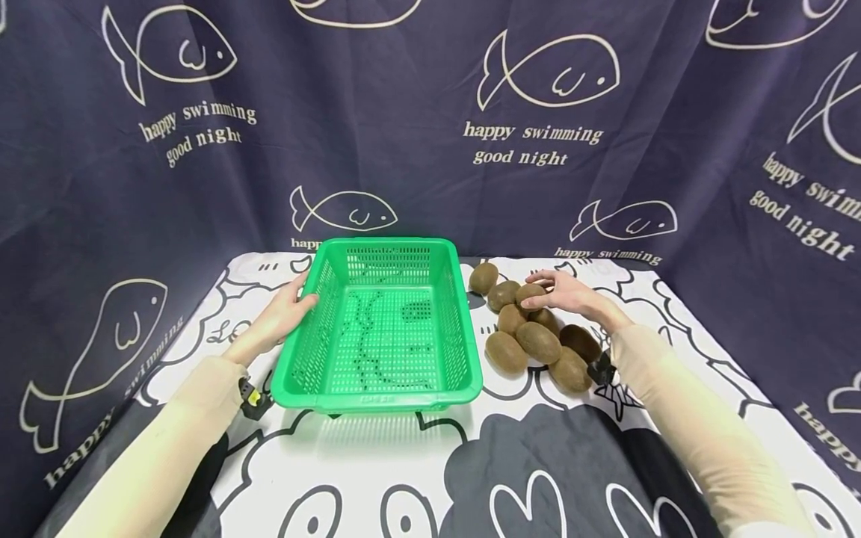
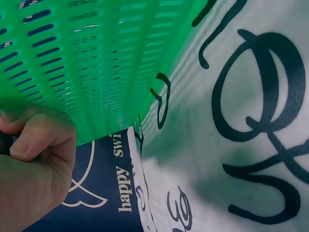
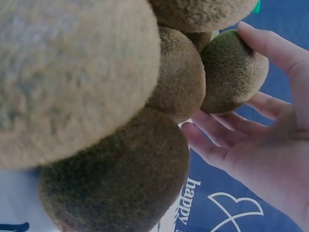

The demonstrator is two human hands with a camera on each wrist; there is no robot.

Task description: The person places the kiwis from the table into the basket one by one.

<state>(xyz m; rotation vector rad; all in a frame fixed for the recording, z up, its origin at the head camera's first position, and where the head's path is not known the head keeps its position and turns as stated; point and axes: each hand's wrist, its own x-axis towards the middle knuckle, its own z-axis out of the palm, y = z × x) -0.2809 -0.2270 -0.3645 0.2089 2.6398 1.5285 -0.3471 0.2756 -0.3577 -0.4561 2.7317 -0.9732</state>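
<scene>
A green plastic basket (image 1: 377,401) with slotted walls stands on the table with nothing inside. My left hand (image 1: 281,312) grips its left rim, thumb over the top; in the left wrist view the curled fingers are against the basket wall (image 2: 101,72). To the right of the basket lies a pile of brown, fuzzy kiwis (image 1: 538,343). At the far side of that pile, my right hand (image 1: 570,293) holds one kiwi (image 1: 529,293) between thumb and fingers. In the right wrist view, the thumb touches the top of this kiwi (image 3: 236,72) and the fingers reach around below.
One kiwi (image 1: 483,278) lies at the far end of the pile, close to the basket's right wall. The tabletop cloth (image 1: 336,463) is white with black cartoon drawings. A dark blue curtain (image 1: 430,149) with fish prints hangs behind the table and at both sides.
</scene>
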